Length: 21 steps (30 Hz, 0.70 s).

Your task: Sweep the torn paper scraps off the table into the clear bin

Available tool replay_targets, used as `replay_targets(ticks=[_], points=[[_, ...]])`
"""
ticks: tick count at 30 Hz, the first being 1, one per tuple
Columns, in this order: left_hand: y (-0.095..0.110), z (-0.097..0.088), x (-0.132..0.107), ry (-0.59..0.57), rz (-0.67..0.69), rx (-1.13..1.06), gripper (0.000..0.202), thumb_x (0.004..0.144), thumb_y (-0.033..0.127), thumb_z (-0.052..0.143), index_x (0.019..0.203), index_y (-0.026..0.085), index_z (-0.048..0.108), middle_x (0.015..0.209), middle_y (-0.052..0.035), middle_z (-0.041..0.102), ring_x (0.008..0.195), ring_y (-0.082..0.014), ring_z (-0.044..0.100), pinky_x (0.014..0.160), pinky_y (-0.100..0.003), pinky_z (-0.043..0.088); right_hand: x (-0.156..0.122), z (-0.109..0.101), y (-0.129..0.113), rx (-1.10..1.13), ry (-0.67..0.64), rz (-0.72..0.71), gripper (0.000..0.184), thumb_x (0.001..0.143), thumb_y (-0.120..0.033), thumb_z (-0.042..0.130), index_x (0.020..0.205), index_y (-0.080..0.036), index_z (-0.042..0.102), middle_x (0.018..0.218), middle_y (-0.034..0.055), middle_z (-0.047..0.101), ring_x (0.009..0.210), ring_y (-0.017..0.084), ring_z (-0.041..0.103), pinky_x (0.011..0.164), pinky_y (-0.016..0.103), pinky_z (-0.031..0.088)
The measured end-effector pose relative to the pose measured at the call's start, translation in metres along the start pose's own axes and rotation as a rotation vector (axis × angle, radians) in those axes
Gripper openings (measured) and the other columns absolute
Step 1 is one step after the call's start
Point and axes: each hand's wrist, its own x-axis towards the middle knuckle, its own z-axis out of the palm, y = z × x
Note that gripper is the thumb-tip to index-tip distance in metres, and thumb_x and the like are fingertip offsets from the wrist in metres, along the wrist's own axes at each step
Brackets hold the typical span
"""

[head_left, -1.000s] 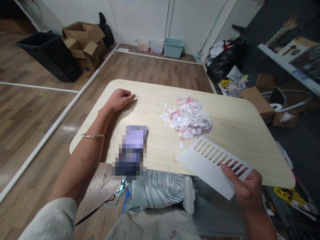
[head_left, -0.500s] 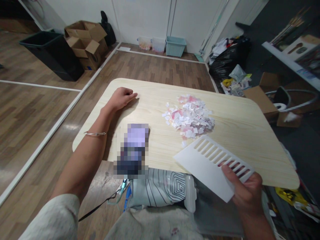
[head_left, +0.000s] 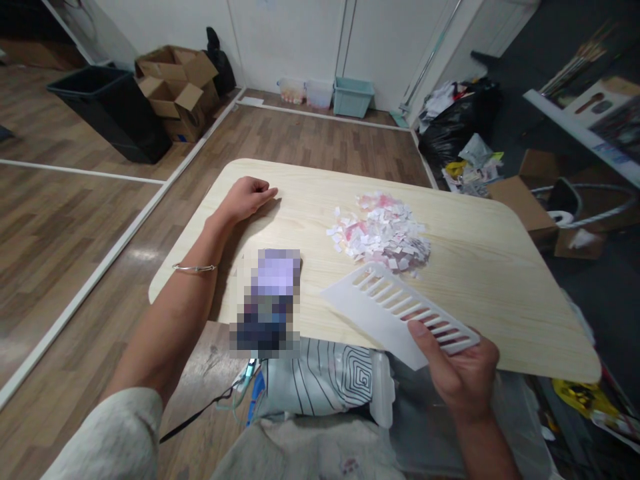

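Note:
My right hand grips a white plastic scraper by its slotted side, thumb on top and fingers underneath. The scraper is held tilted over the table's near edge, its flat blade pointing left. Just beyond it lies a loose heap of small white and pink paper scraps. My left hand rests on the table at the far left, fingers curled in, nothing visible in them. Between my left forearm and the scraper is a pixelated phone-like object.
The pale wooden table has rounded corners. In my lap is a grey patterned bag. On the floor stand a black bin, cardboard boxes, a teal tub and a black rubbish bag.
My right hand has moved the scraper left and a little away from me, nearer the paper scraps. My left hand stays resting on the table.

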Motion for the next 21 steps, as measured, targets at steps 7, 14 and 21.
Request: replay_targets(ticks=[7, 14, 21], points=[[-0.005, 0.001, 0.001, 0.001, -0.003, 0.007, 0.051, 0.103, 0.042, 0.071, 0.063, 0.027, 0.042, 0.057, 0.0027, 0.038, 0.066, -0.0156, 0.037, 0.068, -0.037, 0.029, -0.001, -0.001, -0.018, 0.067, -0.329, -0.453, 0.046, 0.091, 0.009, 0.076, 0.117, -0.027, 0.090, 0.103, 0.0064, 0.097, 0.083, 0.026, 0.096, 0.079, 0.027, 0.077], [-0.006, 0.002, 0.002, 0.014, -0.007, 0.003, 0.052, 0.102, 0.042, 0.071, 0.063, 0.027, 0.042, 0.056, 0.0023, 0.038, 0.066, -0.0156, 0.036, 0.068, -0.037, 0.029, -0.009, -0.005, -0.014, 0.119, -0.372, -0.456, 0.042, 0.091, 0.012, 0.077, 0.116, -0.021, 0.087, 0.105, 0.0103, 0.097, 0.088, 0.024, 0.097, 0.089, 0.023, 0.076], [-0.002, 0.002, 0.001, 0.013, -0.010, 0.011, 0.054, 0.104, 0.039, 0.069, 0.060, 0.027, 0.041, 0.055, 0.0018, 0.037, 0.064, -0.0156, 0.036, 0.068, -0.038, 0.027, -0.010, -0.009, -0.015, 0.166, -0.414, -0.411, 0.042, 0.092, 0.009, 0.076, 0.115, -0.022, 0.089, 0.103, 0.0083, 0.097, 0.085, 0.025, 0.097, 0.085, 0.023, 0.077]])
